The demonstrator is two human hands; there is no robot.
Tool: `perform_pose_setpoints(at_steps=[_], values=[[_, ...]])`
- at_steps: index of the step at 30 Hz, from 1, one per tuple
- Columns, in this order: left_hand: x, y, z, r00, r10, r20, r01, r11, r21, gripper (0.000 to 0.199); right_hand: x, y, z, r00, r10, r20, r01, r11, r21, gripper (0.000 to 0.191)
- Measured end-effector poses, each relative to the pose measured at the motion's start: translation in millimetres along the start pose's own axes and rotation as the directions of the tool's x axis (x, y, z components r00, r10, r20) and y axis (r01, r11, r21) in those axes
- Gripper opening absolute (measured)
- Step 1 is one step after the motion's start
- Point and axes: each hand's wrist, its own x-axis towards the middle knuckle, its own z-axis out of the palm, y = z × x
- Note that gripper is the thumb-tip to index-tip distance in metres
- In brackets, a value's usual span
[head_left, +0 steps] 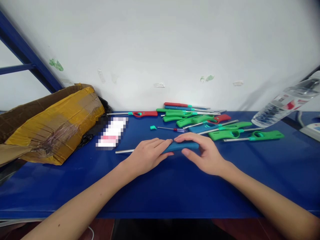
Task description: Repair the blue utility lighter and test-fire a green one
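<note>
A blue long-nosed lighter (185, 147) lies sideways just over the table, its metal tube pointing left. My left hand (149, 154) is closed around its front part, hiding the trigger area. At the handle's rear end, the fingers and thumb of my right hand (206, 151) grip it from above and below. Behind my hands lie a small screwdriver (172, 129) with a red and clear handle and a small turquoise piece (153, 127).
Several green, red and blue lighters (203, 120) lie piled near the wall, with a red lighter (146, 114) apart on the left. A taped cardboard box (57, 130) and a blurred-out white item (112, 133) are at left. At right stands a water bottle (285, 100).
</note>
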Motion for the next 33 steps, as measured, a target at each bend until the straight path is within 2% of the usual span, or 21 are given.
perform_pose_setpoints(at_steps=[4, 10, 18, 22, 25, 27, 30, 32, 33], values=[[-0.6, -1.1, -0.5, 0.999, 0.037, -0.001, -0.037, 0.999, -0.002, 0.03, 2.2, 2.4, 2.8, 0.997, -0.07, -0.021, 0.071, 0.997, 0.015, 0.018], [0.0, -0.8, 1.3, 0.996, 0.088, -0.032, -0.087, 0.996, 0.022, 0.029, 1.7, 0.6, 3.4, 0.999, -0.037, -0.016, 0.037, 0.998, 0.041, 0.014], [-0.2, -6.6, -0.6, 0.998, -0.055, -0.036, 0.057, 0.997, 0.049, 0.036, 4.5, 7.8, 1.4, 0.996, 0.029, -0.089, -0.028, 0.999, 0.017, 0.015], [-3.3, -15.4, -6.6, 0.991, -0.136, 0.015, 0.134, 0.988, 0.072, 0.038, 7.2, 8.8, -2.5, 0.983, 0.096, -0.159, -0.094, 0.995, 0.024, 0.013], [-4.4, -22.1, -12.1, 0.981, -0.187, 0.055, 0.183, 0.98, 0.079, 0.032, 9.0, 9.5, -6.4, 0.976, 0.109, -0.188, -0.099, 0.993, 0.061, 0.011], [-5.0, -25.6, -14.4, 0.98, -0.182, 0.08, 0.177, 0.982, 0.071, 0.026, 10.0, 9.9, -9.9, 0.98, 0.106, -0.166, -0.096, 0.993, 0.067, 0.008], [-6.2, -28.7, -14.3, 0.99, -0.117, 0.083, 0.109, 0.99, 0.091, 0.019, 11.4, 8.5, -17.3, 0.986, 0.158, -0.056, -0.153, 0.986, 0.07, 0.008], [-6.8, -29.3, -12.5, 0.997, -0.053, 0.052, 0.047, 0.992, 0.121, 0.019, 12.4, 6.1, -23.1, 0.963, 0.263, 0.057, -0.267, 0.959, 0.096, 0.016], [-7.0, -29.1, -11.6, 0.999, -0.023, 0.032, 0.018, 0.991, 0.135, 0.019, 12.8, 4.6, -25.9, 0.935, 0.328, 0.132, -0.343, 0.932, 0.117, 0.022]])
